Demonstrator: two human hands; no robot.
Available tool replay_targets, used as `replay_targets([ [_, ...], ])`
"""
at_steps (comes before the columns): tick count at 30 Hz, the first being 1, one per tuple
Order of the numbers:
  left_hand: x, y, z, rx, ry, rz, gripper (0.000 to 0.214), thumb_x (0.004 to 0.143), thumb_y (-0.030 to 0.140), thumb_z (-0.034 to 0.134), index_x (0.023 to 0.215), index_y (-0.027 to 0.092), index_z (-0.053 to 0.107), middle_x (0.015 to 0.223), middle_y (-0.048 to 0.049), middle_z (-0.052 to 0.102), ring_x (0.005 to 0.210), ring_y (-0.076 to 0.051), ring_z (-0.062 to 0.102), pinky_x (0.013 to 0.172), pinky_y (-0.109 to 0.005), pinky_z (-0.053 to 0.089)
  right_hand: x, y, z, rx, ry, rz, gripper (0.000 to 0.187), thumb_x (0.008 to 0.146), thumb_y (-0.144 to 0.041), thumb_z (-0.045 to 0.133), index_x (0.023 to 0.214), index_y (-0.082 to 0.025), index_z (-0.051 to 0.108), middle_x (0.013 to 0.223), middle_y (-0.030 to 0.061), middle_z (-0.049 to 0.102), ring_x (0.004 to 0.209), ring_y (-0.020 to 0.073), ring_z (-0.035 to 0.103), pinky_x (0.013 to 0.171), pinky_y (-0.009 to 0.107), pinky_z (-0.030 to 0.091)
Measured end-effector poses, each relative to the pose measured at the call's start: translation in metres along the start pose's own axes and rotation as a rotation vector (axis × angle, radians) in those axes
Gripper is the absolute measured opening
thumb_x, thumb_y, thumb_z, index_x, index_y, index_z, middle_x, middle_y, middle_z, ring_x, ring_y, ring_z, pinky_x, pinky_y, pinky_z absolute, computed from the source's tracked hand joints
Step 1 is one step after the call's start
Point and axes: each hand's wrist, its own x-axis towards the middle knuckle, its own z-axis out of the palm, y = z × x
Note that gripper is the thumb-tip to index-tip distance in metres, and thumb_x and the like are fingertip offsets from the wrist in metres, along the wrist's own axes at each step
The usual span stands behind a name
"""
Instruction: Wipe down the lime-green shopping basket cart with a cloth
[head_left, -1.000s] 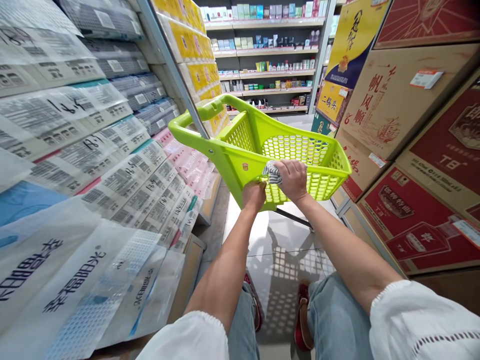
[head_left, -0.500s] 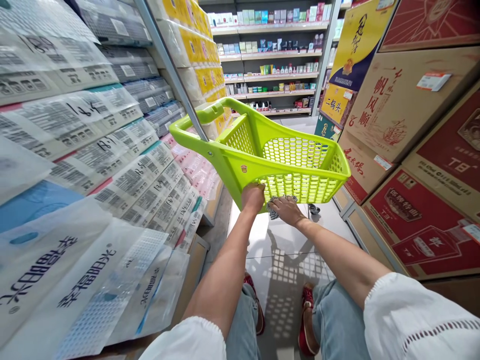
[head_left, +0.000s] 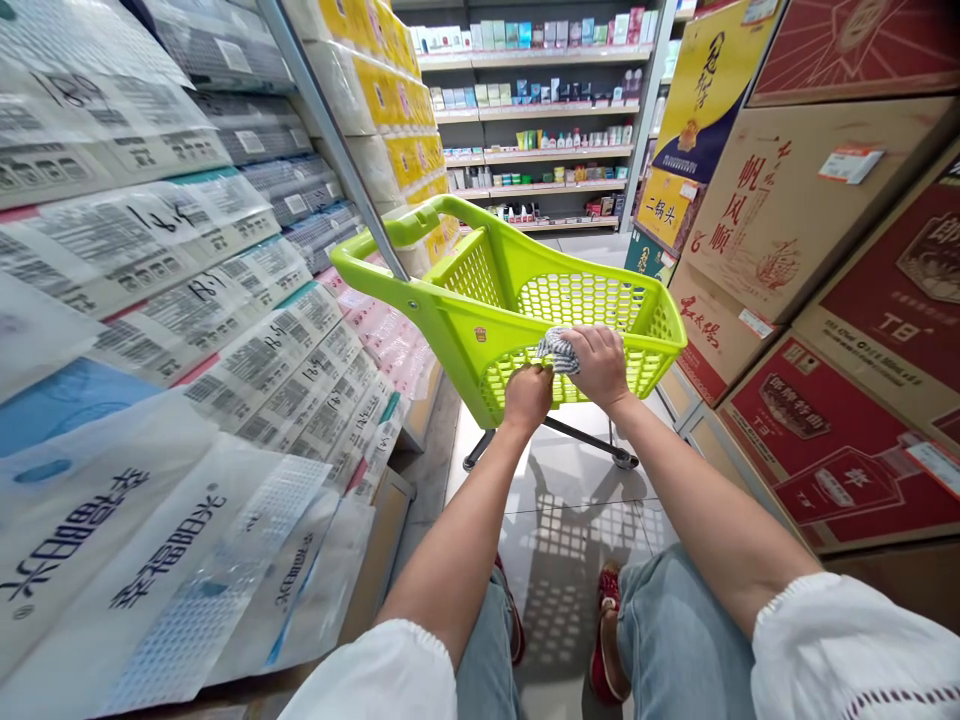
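A lime-green plastic shopping cart [head_left: 450, 318] stands sideways before me, its basket of openwork lattice. My left hand [head_left: 529, 398] is closed in a fist at the near lattice wall, its fingertips mostly hidden. Just right of it and slightly higher, my right hand [head_left: 600, 362] is closed over a crumpled grey-and-white striped cloth [head_left: 556, 350]. That cloth presses against the near side of the basket, just below the rim. Under the basket, a dark bar and small wheels [head_left: 624, 459] rest on the floor tiles.
On the left are stacked plastic-wrapped packs [head_left: 255, 350] with barcodes and yellow-white packs [head_left: 382, 90]. Cardboard cartons [head_left: 814, 200] line the right side. Shelves [head_left: 544, 145] of small boxes and bottles close the far end. A metal post [head_left: 337, 140] rises near the cart handle.
My right hand has carried the cloth up from the basket's lower edge to near its rim. My left hand has shifted right along the lattice. More of the cart's wheels and lower bar shows.
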Motion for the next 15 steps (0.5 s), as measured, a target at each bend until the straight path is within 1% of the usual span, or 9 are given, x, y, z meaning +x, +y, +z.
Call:
replay_targets([
  [3, 0.01, 0.012, 0.008, -0.038, -0.031, -0.054, 0.03, 0.09, 0.016, 0.04, 0.101, 0.013, 0.068, 0.099, -0.013, 0.069, 0.095, -0.021, 0.063, 0.086, -0.03, 0.045, -0.001, 0.002, 0.0, -0.01, -0.004, -0.013, 0.029, 0.087, -0.03, 0.053, 0.114, -0.022, 0.059, 0.118, 0.0073, 0.063, 0.105, 0.0243, 0.048, 0.091, 0.038, 0.029],
  [6, 0.019, 0.014, 0.014, -0.088, -0.068, -0.112, 0.029, 0.085, 0.009, 0.044, 0.097, 0.013, 0.07, 0.098, -0.0135, 0.07, 0.091, -0.022, 0.064, 0.084, -0.031, 0.046, -0.007, 0.007, 0.008, -0.036, -0.032, -0.043, 0.027, 0.09, -0.027, 0.049, 0.115, -0.024, 0.06, 0.12, 0.0066, 0.063, 0.106, 0.0241, 0.047, 0.091, 0.038, 0.028],
  [8, 0.022, 0.012, 0.016, -0.124, -0.075, -0.107, 0.028, 0.084, 0.01, 0.045, 0.095, 0.014, 0.071, 0.096, -0.013, 0.071, 0.088, -0.022, 0.065, 0.082, -0.031, 0.047, -0.016, 0.011, 0.017, -0.051, -0.07, -0.067, 0.028, 0.091, -0.024, 0.047, 0.115, -0.025, 0.06, 0.12, 0.0064, 0.062, 0.106, 0.0237, 0.047, 0.09, 0.038, 0.028],
  [11, 0.023, 0.008, 0.017, -0.169, -0.057, -0.061, 0.026, 0.085, 0.016, 0.047, 0.095, 0.016, 0.071, 0.101, -0.0107, 0.071, 0.089, -0.021, 0.064, 0.083, -0.03, 0.047, -0.032, 0.015, 0.033, -0.054, -0.104, -0.079, 0.029, 0.091, -0.021, 0.045, 0.115, -0.024, 0.061, 0.119, 0.0059, 0.063, 0.104, 0.023, 0.048, 0.088, 0.038, 0.028],
  [15, 0.022, 0.004, 0.018, -0.186, -0.043, -0.041, 0.026, 0.083, 0.016, 0.048, 0.094, 0.016, 0.071, 0.101, -0.01, 0.07, 0.093, -0.021, 0.062, 0.085, -0.029, 0.045, -0.053, 0.014, 0.05, -0.057, -0.147, -0.029, 0.03, 0.092, -0.022, 0.044, 0.117, -0.024, 0.061, 0.118, 0.0075, 0.064, 0.1, 0.0231, 0.048, 0.087, 0.039, 0.027],
])
